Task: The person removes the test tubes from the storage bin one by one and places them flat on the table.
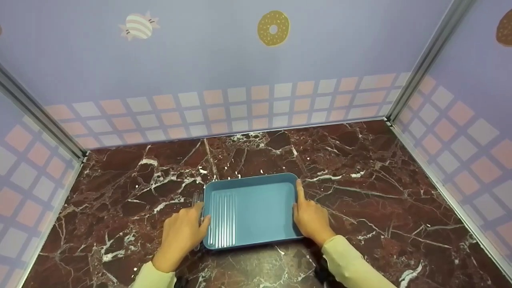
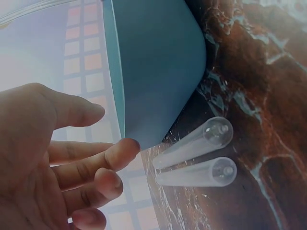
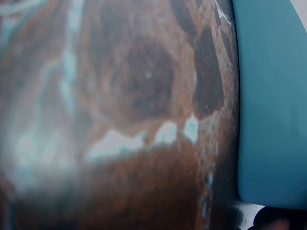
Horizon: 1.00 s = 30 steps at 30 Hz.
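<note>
A blue rectangular tray (image 1: pixel 264 212) with ribs along its left end is on the table. My left hand (image 1: pixel 182 230) is at its left side, thumb by the rim. In the left wrist view the left hand's fingers (image 2: pixel 111 184) are spread and loosely bent, holding nothing. Two clear plastic tubes (image 2: pixel 196 175) lie side by side on the table below that hand, next to the tray. My right hand (image 1: pixel 313 218) is against the tray's right edge, index finger straight along it and thumb at the rim; its other fingers are hidden.
The table (image 1: pixel 380 208) has a dark red marbled top with white veins. Patterned lilac walls (image 1: pixel 200 60) enclose it at the back, left and right. Grey metal strips (image 1: pixel 420 60) run up the corners.
</note>
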Each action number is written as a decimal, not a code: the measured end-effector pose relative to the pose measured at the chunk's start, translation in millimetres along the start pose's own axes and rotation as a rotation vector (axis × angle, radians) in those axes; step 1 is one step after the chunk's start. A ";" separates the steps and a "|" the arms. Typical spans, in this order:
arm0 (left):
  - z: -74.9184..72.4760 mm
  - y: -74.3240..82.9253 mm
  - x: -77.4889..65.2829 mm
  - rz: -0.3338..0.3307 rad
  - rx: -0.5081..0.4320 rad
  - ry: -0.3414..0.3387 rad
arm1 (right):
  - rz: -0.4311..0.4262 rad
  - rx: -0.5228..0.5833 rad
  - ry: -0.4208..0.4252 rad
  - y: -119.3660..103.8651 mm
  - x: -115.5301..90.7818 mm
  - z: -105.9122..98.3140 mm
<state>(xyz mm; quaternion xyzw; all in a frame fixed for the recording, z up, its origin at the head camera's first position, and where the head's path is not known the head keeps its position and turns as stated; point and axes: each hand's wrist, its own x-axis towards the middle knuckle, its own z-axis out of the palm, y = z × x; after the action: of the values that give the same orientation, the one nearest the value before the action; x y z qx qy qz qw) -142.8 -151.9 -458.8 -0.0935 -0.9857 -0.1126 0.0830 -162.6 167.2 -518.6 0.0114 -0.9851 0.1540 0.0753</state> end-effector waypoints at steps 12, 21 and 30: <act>1.8 3.2 0.5 0.020 -0.007 0.006 | -0.024 -0.014 0.039 0.6 -0.6 1.4; 1.9 4.1 1.2 0.009 0.006 -0.004 | -0.021 -0.017 0.027 -0.1 -1.7 0.9; -0.3 6.0 2.2 0.017 -0.001 0.022 | -0.013 -0.018 0.023 -0.2 -1.1 1.6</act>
<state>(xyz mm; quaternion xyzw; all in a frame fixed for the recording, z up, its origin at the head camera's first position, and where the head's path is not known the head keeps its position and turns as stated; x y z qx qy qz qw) -143.7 -145.9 -456.9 -0.1005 -0.9839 -0.1137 0.0949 -161.7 166.5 -520.3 0.0153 -0.9855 0.1446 0.0877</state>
